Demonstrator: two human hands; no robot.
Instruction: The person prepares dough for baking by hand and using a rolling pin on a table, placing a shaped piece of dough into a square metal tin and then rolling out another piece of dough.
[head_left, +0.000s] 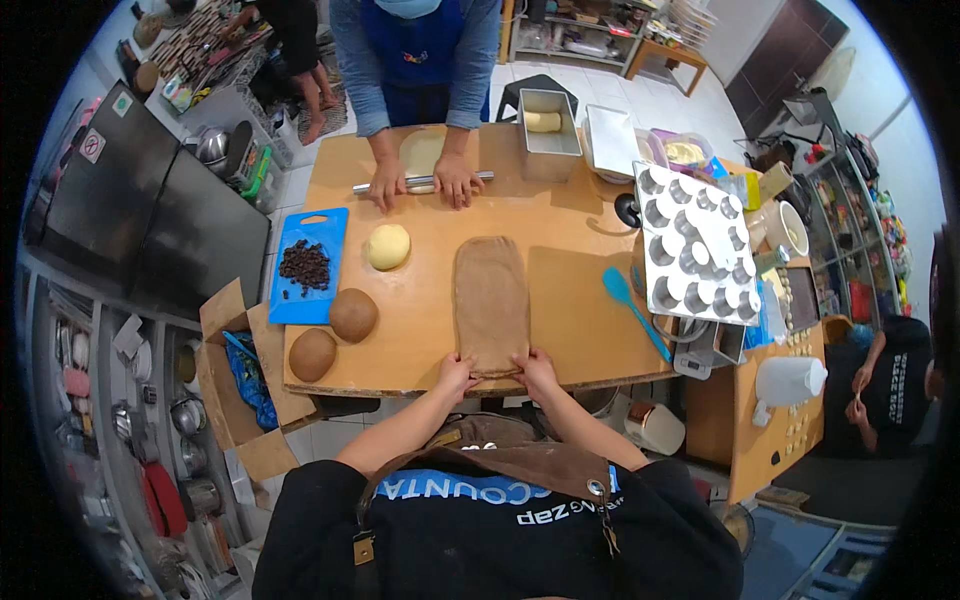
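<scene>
A long, flat sheet of brown dough lies on the wooden table, its near end close to the front edge. My left hand pinches the near left corner of this sheet. At the near right corner my right hand grips it the same way, fingers closed on the edge. Left of the sheet rest two brown dough balls, one behind the other. A pale yellow dough ball sits farther back.
Across the table a person presses a metal rolling pin onto pale dough. A blue cutting board with dark pieces lies left. Right stand a muffin tin, a turquoise spatula and a loaf pan. Another person works far right.
</scene>
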